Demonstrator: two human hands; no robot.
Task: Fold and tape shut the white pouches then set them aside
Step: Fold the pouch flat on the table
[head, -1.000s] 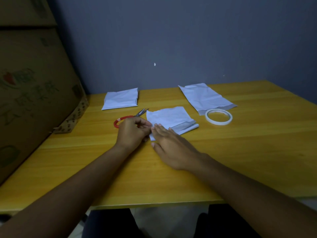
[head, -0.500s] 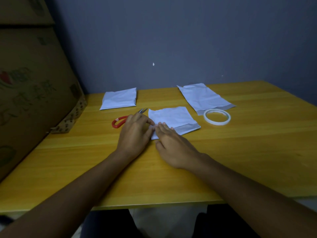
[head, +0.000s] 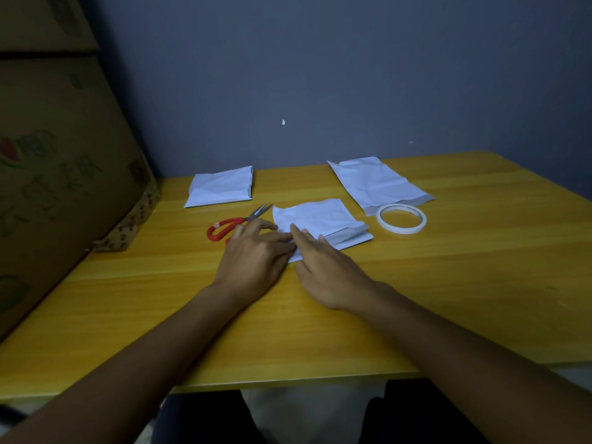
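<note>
Both hands press flat on the folded pouch at mid-table

The left hand point(head: 256, 254) and right hand point(head: 323, 267) lie side by side, touching, fingers straight and together, resting on the near left corner of the folded pouch point(head: 320, 219); neither grips anything. That pouch lies on the table point(head: 464, 283), its grey flap end turned to the right. Just left of it, partly under the left fingers, lie red-handled scissors point(head: 238, 222), blades pointing toward the pouch. To its right sits a tape roll point(head: 401, 218), flat on the table and just touching the near end of an unfolded pouch point(head: 378, 184). A finished pouch point(head: 221, 190), folded, lies apart at the far left near a cardboard box point(head: 64, 187)
</note>
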